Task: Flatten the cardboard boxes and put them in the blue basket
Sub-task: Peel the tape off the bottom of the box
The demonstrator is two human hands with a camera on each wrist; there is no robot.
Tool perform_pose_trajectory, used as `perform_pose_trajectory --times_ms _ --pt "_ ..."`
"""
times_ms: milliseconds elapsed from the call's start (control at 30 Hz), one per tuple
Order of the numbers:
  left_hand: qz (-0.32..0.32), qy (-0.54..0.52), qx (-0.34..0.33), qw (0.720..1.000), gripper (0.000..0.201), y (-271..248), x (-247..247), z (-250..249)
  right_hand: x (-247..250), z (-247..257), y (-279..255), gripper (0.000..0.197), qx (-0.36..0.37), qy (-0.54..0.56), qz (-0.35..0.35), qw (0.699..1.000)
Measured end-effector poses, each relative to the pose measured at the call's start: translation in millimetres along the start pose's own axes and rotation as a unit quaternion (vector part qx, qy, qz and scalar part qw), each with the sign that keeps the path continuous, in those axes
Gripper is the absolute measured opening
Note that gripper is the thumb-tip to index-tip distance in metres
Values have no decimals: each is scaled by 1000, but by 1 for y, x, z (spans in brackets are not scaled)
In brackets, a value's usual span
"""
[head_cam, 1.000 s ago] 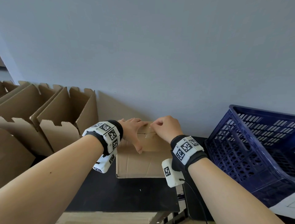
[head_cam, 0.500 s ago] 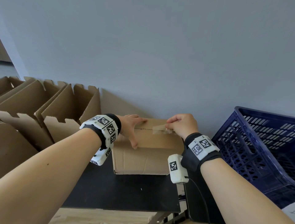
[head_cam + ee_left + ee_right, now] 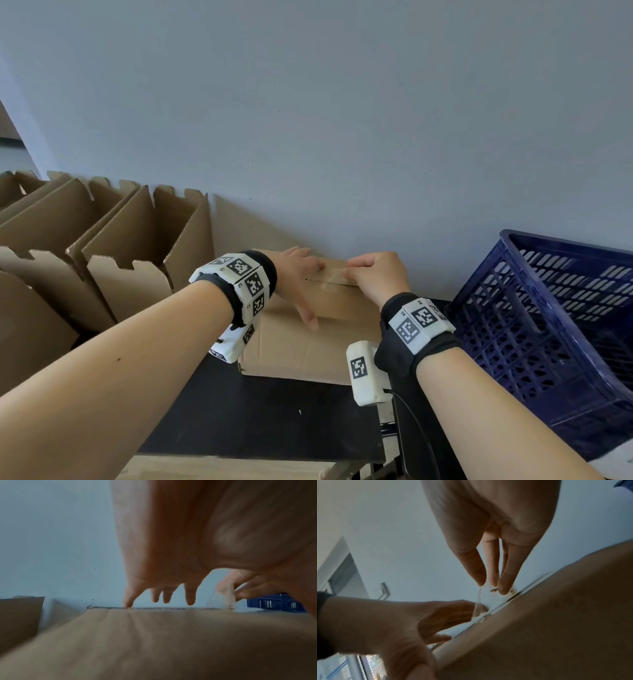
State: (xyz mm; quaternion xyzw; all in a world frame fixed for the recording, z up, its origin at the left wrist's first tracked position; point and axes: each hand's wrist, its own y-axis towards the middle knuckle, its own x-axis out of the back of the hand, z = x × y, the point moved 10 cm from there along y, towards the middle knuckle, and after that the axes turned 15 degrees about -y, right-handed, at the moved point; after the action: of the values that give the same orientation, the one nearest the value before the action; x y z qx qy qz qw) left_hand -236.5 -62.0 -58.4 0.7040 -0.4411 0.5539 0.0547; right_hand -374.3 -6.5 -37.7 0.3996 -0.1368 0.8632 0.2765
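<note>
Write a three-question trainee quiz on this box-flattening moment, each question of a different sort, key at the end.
1. True or false: the right hand pinches a strip of clear tape at the top of the closed cardboard box.
2. Multiple choice: the left hand is A) inside the blue basket, B) resting on top of the closed box, thumb down its front, C) holding an open box.
3. Fill in: the blue basket stands to the ___ of the closed box.

Key: 1 true; 2 B; 3 right.

Blue basket [image 3: 548,329] cut off rightward
</note>
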Motion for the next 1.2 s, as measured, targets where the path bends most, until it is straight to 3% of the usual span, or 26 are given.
perform_pose_trajectory --times_ms 167,300,433,533,600,633,733,800,1200 --pt "-11 -3 5 1000 128 8 -5 -2 -9 11 -3 17 27 -41 10 999" --pt "-5 3 8 1000 130 13 -8 -6 -15 19 -3 39 59 -73 11 996" --pt "-13 0 -7 1000 123 16 -7 -9 -20 30 -4 15 80 -90 47 992" --pt "-13 -6 -9 1000 120 17 -5 -5 -27 35 -7 21 95 -91 82 988" --pt "-15 0 -8 1000 124 17 -6 -3 -27 34 -6 13 92 -84 91 988" --pt "-17 2 -7 1000 126 17 -6 -3 -24 32 -4 7 85 -77 89 989" --pt "-13 -3 3 1000 128 16 -6 1 1 15 7 22 50 -71 34 996" --pt "-6 -1 2 1000 126 15 -5 0 19 3 11 20 31 -73 2 997" --pt "4 17 5 1000 120 12 -5 -9 51 -58 7 26 -55 35 -62 996"
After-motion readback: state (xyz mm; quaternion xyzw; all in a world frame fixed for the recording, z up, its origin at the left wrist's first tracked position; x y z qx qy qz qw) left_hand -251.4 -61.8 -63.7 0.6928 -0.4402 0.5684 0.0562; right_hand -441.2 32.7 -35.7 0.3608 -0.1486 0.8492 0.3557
